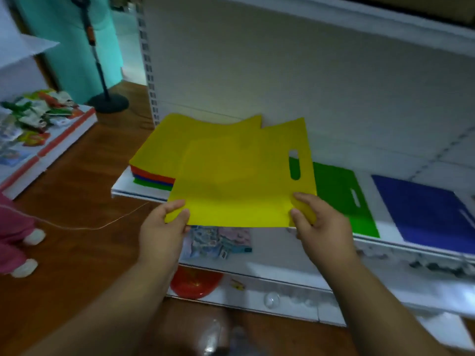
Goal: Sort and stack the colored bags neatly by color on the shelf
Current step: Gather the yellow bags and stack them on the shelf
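in the centre of the frame, you hold a yellow bag (pixel 239 181) flat above the front edge of the white shelf (pixel 385 235), its cut-out handle slot toward the right side. your left hand (pixel 160 233) pinches the bag's lower left corner, thumb on top and fingers curled beneath; your right hand (pixel 320 227) pinches the lower right corner in the same way, thumb over the fabric. through the handle slot you can see green showing from below. just behind and to the left of the held bag, a mixed pile of bags (pixel 164 160) lies on the shelf with another yellow one on top and red, blue and green edges stacked under it. to the right, partly covered by the held bag, a green bag (pixel 344 196) lies flat on the shelf, and further right, apart from it, a blue bag (pixel 426 214) lies flat too. below the held bag, on the lower shelf level, sits a patterned packet (pixel 218 242), and lower still a red bowl (pixel 195 283). at the upper left of the frame a black stand (pixel 108 101) rests on the brown wooden floor (pixel 77 253), with a low display of colourful packets (pixel 38 111) at the left edge. the whole picture is somewhat blurred.
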The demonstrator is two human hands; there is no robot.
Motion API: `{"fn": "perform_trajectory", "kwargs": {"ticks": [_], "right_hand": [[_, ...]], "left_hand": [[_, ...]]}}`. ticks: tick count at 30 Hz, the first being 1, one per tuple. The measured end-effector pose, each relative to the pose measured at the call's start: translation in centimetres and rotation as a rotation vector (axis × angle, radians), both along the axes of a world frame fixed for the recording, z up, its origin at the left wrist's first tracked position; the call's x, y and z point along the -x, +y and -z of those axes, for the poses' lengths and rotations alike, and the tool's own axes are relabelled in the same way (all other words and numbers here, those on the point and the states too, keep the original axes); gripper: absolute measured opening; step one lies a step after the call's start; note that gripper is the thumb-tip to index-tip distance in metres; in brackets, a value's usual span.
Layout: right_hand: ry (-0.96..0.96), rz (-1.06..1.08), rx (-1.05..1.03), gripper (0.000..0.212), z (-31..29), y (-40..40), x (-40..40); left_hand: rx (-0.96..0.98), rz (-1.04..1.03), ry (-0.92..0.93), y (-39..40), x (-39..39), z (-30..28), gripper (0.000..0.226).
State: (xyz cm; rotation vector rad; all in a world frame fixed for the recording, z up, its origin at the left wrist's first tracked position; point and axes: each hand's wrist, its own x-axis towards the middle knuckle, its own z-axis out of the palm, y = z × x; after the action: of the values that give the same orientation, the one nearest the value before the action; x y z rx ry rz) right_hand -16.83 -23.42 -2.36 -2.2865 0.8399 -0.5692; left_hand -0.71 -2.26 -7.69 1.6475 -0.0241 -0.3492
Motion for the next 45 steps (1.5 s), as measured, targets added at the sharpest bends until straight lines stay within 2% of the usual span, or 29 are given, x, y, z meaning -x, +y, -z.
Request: {"fn": "perform_trajectory", "kwargs": {"ticks": [2, 5, 11, 17, 22, 24, 30, 36, 41, 45], "right_hand": [[0.024, 0.079, 0.027, 0.037, 0.0, 0.1, 3.0], [0.026, 0.227, 0.055, 0.038, -0.5, -0.1, 7.7], [-0.052, 0.453, 0.067, 0.034, -0.2, -0.2, 16.0], [-0.058, 0.665, 0.063, 0.035, 0.7, -1.1, 27.3], [-0.027, 0.83, 0.102, 0.034, 1.8, -3.5, 39.9], [-0.02, 0.882, 0.112, 0.034, 2.0, -5.1, 44.8], [-0.011, 0.955, 0.085, 0.035, 2.2, -10.8, 56.8], [-0.001, 0.95, 0.052, 0.034, 3.4, -18.7, 61.8], [0.015, 0.977, 0.023, 0.035, 4.1, -26.1, 63.6], [0.107, 1.061, 0.08, 0.035, 2.4, -31.3, 68.6]], "left_hand": [[-0.099, 0.05, -0.114, -0.2, 1.3, 0.0, 0.012], [-0.192, 0.181, -0.288, -2.0, 3.2, -0.4, 0.012], [-0.207, 0.524, -0.596, -5.9, 7.7, -0.6, 0.023], [-0.181, 0.701, -0.746, -12.5, 15.8, -1.3, 0.023], [-0.179, 0.842, -0.758, -18.6, 27.2, -0.1, 0.022], [-0.163, 0.89, -0.753, -21.1, 31.9, 0.1, 0.029], [-0.157, 0.979, -0.783, -29.3, 43.6, -0.3, 0.024], [-0.18, 0.983, -0.798, -36.2, 48.4, 0.7, 0.025], [-0.173, 1.038, -0.828, -45.8, 50.4, 1.1, 0.025], [-0.144, 1.108, -0.824, -53.8, 55.3, 0.7, 0.023]]}}
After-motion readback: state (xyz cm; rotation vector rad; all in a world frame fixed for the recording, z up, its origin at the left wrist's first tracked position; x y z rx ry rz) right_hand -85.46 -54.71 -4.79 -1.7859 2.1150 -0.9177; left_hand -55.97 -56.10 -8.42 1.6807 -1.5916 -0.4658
